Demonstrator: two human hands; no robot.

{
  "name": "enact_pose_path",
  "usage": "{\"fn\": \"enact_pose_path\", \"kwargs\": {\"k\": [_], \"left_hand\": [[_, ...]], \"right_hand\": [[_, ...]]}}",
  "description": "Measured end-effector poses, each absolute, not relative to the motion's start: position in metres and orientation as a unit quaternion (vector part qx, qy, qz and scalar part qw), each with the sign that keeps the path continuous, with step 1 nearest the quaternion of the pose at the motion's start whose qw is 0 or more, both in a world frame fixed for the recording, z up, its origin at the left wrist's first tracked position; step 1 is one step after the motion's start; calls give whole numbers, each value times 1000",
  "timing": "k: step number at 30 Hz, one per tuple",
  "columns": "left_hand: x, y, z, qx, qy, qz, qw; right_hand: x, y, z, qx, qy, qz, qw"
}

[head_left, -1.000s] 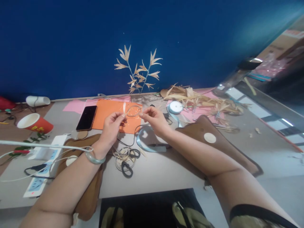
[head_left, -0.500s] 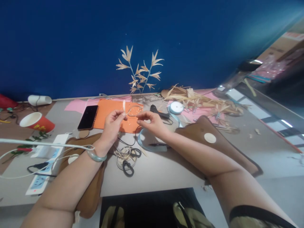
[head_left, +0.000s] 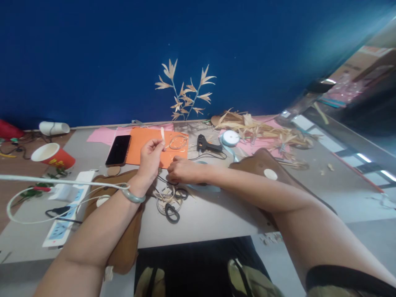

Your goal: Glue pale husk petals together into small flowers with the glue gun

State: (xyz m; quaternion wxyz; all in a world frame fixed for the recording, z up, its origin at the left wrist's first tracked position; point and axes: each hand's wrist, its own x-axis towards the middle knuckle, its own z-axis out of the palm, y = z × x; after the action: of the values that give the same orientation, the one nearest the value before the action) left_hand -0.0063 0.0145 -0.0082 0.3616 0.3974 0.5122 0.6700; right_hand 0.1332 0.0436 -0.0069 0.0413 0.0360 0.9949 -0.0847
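One strip (head_left: 162, 134), pinched low
Left hand (head_left: 150, 161) grips it — likely sparing tip; right hand (head_left: 185, 170) curled near scissors (head_left: 172, 213) — hold unclear.

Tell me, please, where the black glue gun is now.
In the head view, the black glue gun lies on the table slightly right of centre, beyond the right hand, between the orange sheet and the pale blue ribbon roll.
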Motion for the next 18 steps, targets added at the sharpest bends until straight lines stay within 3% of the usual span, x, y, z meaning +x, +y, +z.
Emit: {"fn": "enact_pose_path", "kwargs": {"k": [10, 18], "left_hand": [[-5, 15, -8, 386, 515, 675, 361], [-5, 17, -8, 380, 514, 678, 363]], "right_hand": [[122, 31, -6, -34, 987, 101, 118], [138, 48, -8, -6, 991, 98, 85]]}}
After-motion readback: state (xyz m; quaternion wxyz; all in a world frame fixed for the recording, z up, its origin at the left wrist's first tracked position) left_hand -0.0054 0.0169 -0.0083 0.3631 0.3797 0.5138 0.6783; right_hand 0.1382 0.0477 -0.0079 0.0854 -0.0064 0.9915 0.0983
